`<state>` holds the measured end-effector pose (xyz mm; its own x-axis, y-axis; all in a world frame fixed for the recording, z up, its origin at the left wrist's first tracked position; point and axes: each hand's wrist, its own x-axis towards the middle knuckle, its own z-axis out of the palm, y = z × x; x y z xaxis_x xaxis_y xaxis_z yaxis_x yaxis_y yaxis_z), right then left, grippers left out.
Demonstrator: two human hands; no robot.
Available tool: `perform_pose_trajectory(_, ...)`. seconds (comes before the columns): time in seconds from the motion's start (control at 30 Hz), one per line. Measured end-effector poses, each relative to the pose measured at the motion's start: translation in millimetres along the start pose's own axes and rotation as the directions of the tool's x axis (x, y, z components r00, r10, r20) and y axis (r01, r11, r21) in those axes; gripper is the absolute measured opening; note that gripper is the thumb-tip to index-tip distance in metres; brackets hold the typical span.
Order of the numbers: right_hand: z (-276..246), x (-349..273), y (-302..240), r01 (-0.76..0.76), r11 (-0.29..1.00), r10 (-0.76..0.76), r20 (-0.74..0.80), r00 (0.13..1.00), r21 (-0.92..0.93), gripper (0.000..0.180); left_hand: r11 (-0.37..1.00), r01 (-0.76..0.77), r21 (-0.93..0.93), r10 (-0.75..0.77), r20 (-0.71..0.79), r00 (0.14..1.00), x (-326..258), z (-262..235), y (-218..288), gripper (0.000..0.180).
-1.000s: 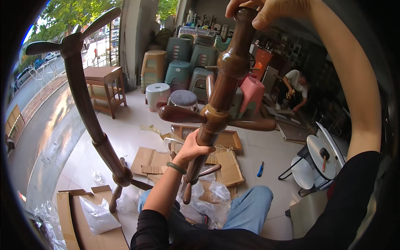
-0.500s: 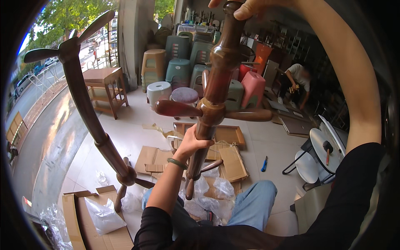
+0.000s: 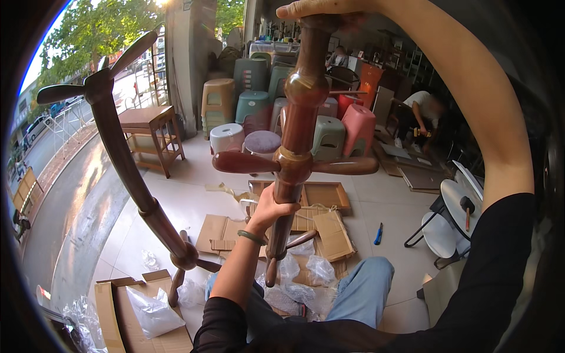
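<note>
A person's left hand [image 3: 273, 210] wraps tightly around the lower shaft of a dark wooden pole [image 3: 300, 126], while the right hand [image 3: 329, 7] caps its top, directly above that grip; whether its fingers clench cannot be told. The pole stands nearly upright in front of the body, clear of the jeans-clad knees. The step in hand appears to be steadying and aligning the pole from both ends; the next move would seem to call for a firm lower hold and even pressure from above.

Counted around the left-hand grip: two pegs reach sideways from the collar just above it, and two show at the foot below; others may be hidden. One matching pole [image 3: 129, 159] stands to the left, three arms up top and three legs beneath. One blue utility knife [image 3: 378, 233] lies to the right on the floor; farther right, one black-headed mallet [image 3: 467, 213] rests on a chair [image 3: 454, 194]. Beyond the grip lies one wooden frame [image 3: 338, 199]. Two other people appear in the background.
</note>
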<state>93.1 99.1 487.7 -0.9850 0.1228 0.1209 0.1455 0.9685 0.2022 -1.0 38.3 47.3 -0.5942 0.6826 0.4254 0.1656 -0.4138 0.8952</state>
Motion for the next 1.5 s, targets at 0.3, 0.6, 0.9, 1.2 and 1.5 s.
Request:
perform_pose_trajectory(0.3, 17, 7, 10, 0.257, 0.942, -0.271, 0.039, 0.962, 0.214, 0.038, 1.0, 0.003, -0.009, -0.003, 0.011, 1.0, 2, 0, -1, 0.052)
perform_pose_trajectory(0.6, 31, -4, 31, 0.327, 0.877, -0.298, -0.136, 0.945, 0.351, 0.066, 0.999, 0.021, 0.031, -0.021, -0.01, 1.0, 4, -4, 4, 0.049)
perform_pose_trajectory(0.9, 194, 76, 23, 0.469, -0.125, -0.034, -0.476, 0.879, 0.875, 0.033, 0.997, 0.022, 0.08, -0.016, -0.081, 0.997, 16, -8, 2, 0.044)
perform_pose_trajectory(1.2, 188, 56, -12, 0.274, 0.397, 0.552, -0.466, 0.691, 0.876, 0.046, 0.893, 0.024, 0.449, 0.309, -0.652, 0.692, 11, 54, -8, 0.054)
perform_pose_trajectory(1.5, 215, 36, 21, 0.329, -0.578, -0.289, -0.564, 0.774, 0.747, 0.058, 0.978, 0.009, 0.208, 0.035, -0.207, 0.978, -13, 16, 15, 0.051)
